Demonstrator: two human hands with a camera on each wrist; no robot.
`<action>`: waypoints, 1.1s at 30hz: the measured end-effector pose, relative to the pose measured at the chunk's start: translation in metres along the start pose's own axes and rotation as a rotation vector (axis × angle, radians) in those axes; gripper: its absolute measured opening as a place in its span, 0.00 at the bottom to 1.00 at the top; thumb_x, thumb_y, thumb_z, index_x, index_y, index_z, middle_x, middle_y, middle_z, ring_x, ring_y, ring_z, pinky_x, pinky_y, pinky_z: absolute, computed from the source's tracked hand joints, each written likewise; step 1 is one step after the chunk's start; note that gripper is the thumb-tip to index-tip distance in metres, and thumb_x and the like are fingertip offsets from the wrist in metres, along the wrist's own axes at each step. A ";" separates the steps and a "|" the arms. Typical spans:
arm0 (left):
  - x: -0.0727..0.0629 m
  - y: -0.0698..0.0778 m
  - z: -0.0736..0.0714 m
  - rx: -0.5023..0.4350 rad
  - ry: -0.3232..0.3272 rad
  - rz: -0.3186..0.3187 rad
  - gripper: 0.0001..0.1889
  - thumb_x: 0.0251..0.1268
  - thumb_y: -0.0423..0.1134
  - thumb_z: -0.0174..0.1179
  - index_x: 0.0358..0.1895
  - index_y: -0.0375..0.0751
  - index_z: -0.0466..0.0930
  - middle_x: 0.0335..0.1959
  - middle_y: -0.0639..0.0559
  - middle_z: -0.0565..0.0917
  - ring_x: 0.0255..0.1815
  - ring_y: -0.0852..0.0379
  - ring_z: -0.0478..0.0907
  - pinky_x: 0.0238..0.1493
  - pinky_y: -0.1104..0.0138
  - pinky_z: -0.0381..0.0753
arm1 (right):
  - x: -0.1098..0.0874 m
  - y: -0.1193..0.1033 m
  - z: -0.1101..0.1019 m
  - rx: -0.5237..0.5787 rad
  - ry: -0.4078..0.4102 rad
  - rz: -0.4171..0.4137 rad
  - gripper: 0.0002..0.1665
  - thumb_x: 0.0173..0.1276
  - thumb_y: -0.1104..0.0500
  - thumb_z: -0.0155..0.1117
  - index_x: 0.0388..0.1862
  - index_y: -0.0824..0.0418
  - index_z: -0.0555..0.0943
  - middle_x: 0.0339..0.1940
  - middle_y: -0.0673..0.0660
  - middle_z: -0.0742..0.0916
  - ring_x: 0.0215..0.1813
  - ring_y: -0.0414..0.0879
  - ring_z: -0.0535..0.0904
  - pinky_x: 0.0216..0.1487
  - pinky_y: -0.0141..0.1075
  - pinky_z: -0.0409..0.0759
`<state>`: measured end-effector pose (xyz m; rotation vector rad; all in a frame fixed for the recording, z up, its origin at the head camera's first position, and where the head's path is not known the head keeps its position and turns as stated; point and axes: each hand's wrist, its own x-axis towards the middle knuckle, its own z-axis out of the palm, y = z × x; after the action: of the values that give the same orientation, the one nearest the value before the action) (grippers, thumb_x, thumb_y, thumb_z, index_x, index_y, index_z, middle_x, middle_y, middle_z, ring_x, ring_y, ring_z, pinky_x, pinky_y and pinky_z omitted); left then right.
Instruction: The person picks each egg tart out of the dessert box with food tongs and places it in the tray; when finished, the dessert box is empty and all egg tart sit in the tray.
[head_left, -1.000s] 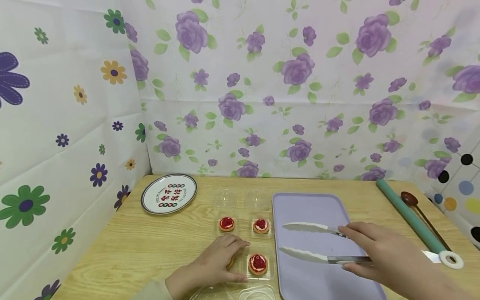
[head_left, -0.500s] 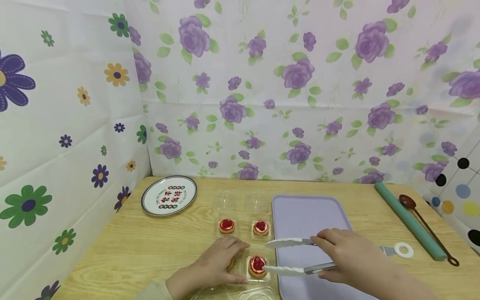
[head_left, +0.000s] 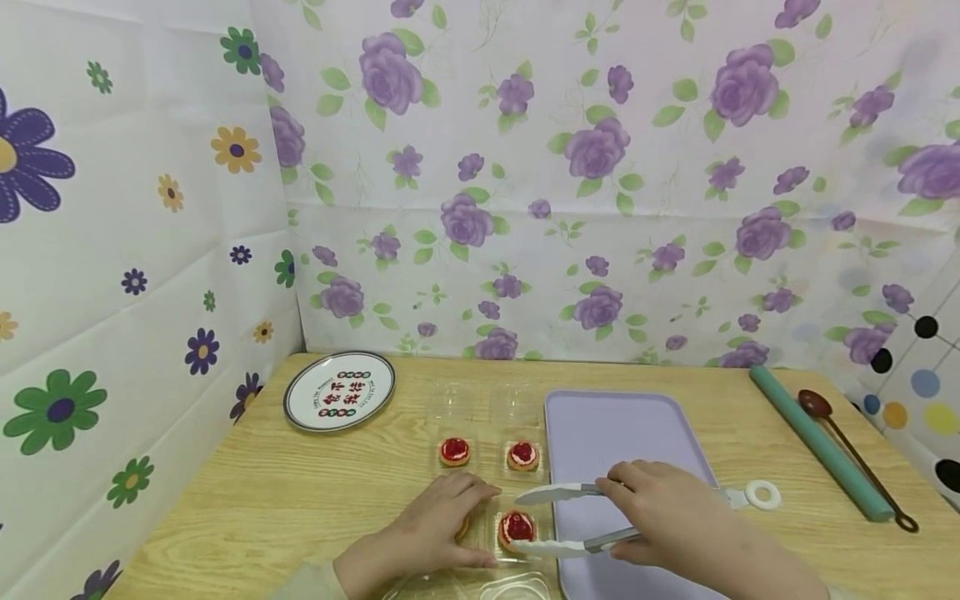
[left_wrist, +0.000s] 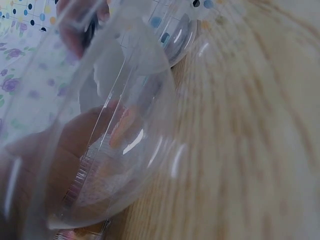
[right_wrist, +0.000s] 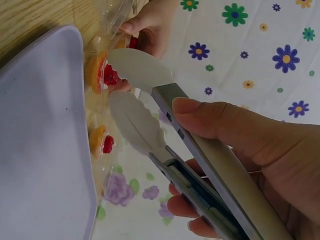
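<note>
My left hand point(head_left: 423, 521) holds a clear plastic box at the front left; a tart point(head_left: 462, 528) in it is mostly hidden behind the fingers. In the left wrist view, a clear lid point(left_wrist: 150, 115) fills the foreground. My right hand point(head_left: 675, 521) grips white-tipped metal tongs point(head_left: 551, 493), their arms spread. The tips reach over the front right box, on either side of a red-topped tart point(head_left: 516, 527). In the right wrist view, the right thumb lies along one arm of the tongs point(right_wrist: 200, 160), with fingers behind the other.
Behind the hands stand two more open clear boxes, holding a left tart point(head_left: 454, 451) and a right tart point(head_left: 522, 455). A lilac tray point(head_left: 622, 425) lies right of them. A round plate point(head_left: 339, 390), a green rolling pin point(head_left: 821, 442) and a brown ladle point(head_left: 816, 403) lie further out.
My right hand has carried the tongs left from above the tray until their tips straddle the front right tart. The left hand has stayed in place.
</note>
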<state>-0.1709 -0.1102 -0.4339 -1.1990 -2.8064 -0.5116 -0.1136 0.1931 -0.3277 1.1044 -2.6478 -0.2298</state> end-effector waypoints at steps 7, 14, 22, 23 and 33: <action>0.000 -0.001 0.000 0.010 0.017 0.008 0.40 0.50 0.68 0.62 0.64 0.50 0.70 0.56 0.58 0.76 0.62 0.57 0.70 0.67 0.59 0.70 | 0.008 -0.005 -0.003 -0.019 -0.012 -0.012 0.36 0.46 0.38 0.76 0.48 0.62 0.82 0.41 0.52 0.84 0.41 0.45 0.81 0.44 0.38 0.83; 0.000 0.000 -0.001 0.008 0.023 0.015 0.40 0.50 0.68 0.63 0.63 0.49 0.71 0.56 0.58 0.76 0.60 0.57 0.71 0.65 0.60 0.70 | 0.015 -0.010 -0.003 -0.045 -0.031 -0.008 0.34 0.44 0.39 0.77 0.44 0.60 0.83 0.37 0.51 0.84 0.37 0.43 0.80 0.39 0.36 0.82; 0.001 0.001 -0.001 0.020 -0.004 -0.004 0.40 0.50 0.69 0.62 0.64 0.50 0.70 0.57 0.57 0.76 0.62 0.55 0.70 0.66 0.59 0.70 | 0.019 -0.014 -0.004 -0.071 -0.055 -0.005 0.32 0.43 0.38 0.77 0.40 0.60 0.83 0.34 0.50 0.83 0.34 0.42 0.78 0.36 0.33 0.81; 0.001 0.002 -0.001 0.020 -0.003 -0.004 0.40 0.50 0.68 0.62 0.64 0.50 0.70 0.57 0.57 0.76 0.62 0.55 0.70 0.66 0.59 0.70 | 0.019 -0.014 -0.004 -0.075 -0.057 -0.008 0.33 0.43 0.38 0.76 0.40 0.60 0.83 0.34 0.50 0.83 0.34 0.41 0.77 0.36 0.33 0.80; 0.000 0.000 0.000 0.024 0.017 0.015 0.40 0.51 0.68 0.62 0.64 0.49 0.71 0.56 0.58 0.76 0.61 0.56 0.70 0.66 0.60 0.70 | 0.025 -0.013 0.001 -0.144 -0.050 -0.055 0.35 0.42 0.34 0.73 0.42 0.58 0.85 0.33 0.47 0.82 0.33 0.40 0.76 0.36 0.31 0.78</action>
<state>-0.1704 -0.1100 -0.4340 -1.2045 -2.7796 -0.4836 -0.1219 0.1662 -0.3276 1.1393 -2.5987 -0.4570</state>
